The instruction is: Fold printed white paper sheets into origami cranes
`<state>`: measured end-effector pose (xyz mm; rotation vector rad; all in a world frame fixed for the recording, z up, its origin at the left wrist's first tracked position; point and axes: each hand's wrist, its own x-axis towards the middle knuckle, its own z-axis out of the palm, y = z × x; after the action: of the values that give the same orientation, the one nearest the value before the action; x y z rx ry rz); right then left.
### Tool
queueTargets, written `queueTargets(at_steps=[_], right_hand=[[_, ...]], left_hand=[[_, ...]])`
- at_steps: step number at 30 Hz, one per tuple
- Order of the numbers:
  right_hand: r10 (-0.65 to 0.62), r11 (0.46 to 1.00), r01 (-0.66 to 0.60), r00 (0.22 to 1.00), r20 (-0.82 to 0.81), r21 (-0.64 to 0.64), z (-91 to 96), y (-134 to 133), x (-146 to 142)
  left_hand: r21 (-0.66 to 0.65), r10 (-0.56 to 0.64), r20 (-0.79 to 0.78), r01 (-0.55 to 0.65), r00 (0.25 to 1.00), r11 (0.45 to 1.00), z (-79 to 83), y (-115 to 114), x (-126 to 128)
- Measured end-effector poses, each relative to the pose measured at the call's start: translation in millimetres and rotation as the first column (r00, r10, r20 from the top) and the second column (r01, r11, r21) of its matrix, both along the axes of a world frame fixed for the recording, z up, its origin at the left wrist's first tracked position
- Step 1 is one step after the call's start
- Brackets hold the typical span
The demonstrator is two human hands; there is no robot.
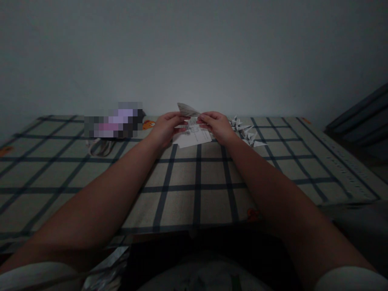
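Both my hands hold a small folded piece of paper (188,109) above the far part of the table. The fingers of my left hand (167,126) pinch its left side. From the other side, my right hand (216,124) grips its right end between thumb and fingers. Below the hands lie printed white paper sheets (194,139), partly covered by my fingers. Close to my right hand is a pile of folded paper pieces with sharp points (244,131), partly hidden behind the wrist.
A checked cloth (184,173) covers the table, which meets a plain wall (194,52). At the back left is a blurred-out purple and pink object (118,121) with a pale cord loop (100,148) before it. Dark slatted furniture (363,121) stands at the right.
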<state>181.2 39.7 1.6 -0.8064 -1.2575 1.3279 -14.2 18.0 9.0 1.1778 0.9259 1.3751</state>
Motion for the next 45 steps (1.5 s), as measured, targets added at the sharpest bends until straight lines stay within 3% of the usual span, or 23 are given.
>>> queueTargets(at_steps=[10, 16, 24, 27, 31, 38, 45], right_hand=[[-0.030, 0.999, 0.029, 0.999, -0.020, -0.017, 1.3, -1.0, -4.5], [-0.044, 0.998, 0.044, 0.999, 0.001, -0.036, 1.4, 1.1, -3.3], [0.014, 0.999, -0.019, 0.993, 0.118, 0.035, -0.1, -4.8, -0.6], [-0.029, 0.991, -0.001, 0.975, 0.221, 0.133, -2.9, -3.1, 1.8], [-0.036, 0.992, -0.003, 0.952, 0.303, 0.129, -3.3, -2.8, 2.1], [0.031, 0.998, -0.039, 0.986, 0.164, 0.048, -0.9, -3.2, -3.8], [-0.088, 0.991, 0.069, 0.982, 0.170, 0.114, 2.6, -4.5, -4.0]], left_hand=[[0.054, 0.116, -0.056, -0.113, 0.992, 0.992, -6.2, 5.3, 0.5], [0.093, 0.083, -0.059, -0.077, 0.995, 0.993, -10.4, 7.8, -1.3], [0.047, -0.070, -0.254, 0.084, 0.965, 0.995, 1.9, -9.9, 2.5], [0.055, -0.058, -0.257, 0.074, 0.965, 0.996, 2.0, -11.6, 4.8], [0.053, -0.042, -0.237, 0.057, 0.971, 0.997, -1.8, -9.5, 6.6], [0.037, -0.028, -0.349, 0.044, 0.937, 0.998, -0.3, -12.3, 4.2], [-0.034, -0.075, -0.435, 0.067, 0.897, 0.997, -0.1, -14.4, 4.1]])
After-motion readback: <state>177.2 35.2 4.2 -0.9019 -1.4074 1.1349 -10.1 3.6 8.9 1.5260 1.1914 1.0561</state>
